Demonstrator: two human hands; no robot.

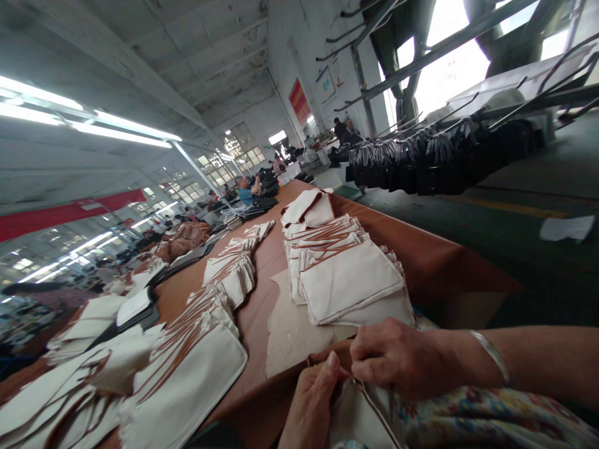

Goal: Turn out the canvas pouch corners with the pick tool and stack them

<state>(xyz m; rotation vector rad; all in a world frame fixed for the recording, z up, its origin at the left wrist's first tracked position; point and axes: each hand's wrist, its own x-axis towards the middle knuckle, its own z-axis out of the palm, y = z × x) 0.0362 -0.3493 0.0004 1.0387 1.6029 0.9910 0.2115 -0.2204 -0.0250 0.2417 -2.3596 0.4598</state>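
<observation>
At the table's near edge, my left hand (312, 396) pinches the edge of a cream bag piece (358, 415) with brown trim, thumb uppermost. My right hand (395, 352), a silver bangle on its wrist, is closed on the same edge, its fingers curled close to the left thumb. A dark line, perhaps a zipper, runs down the piece below the fingers. The lower part of the piece lies over my lap and leaves the frame. Just beyond my hands, a stack of similar cream pieces (353, 280) rests on a sheet of tan paper (292, 330).
A long overlapping row of cream pieces (196, 380) runs along the left of the brown-covered table (262, 287). Black bags (421, 171) hang from a metal rack at the right. A person in blue (246, 192) is at the table's far end.
</observation>
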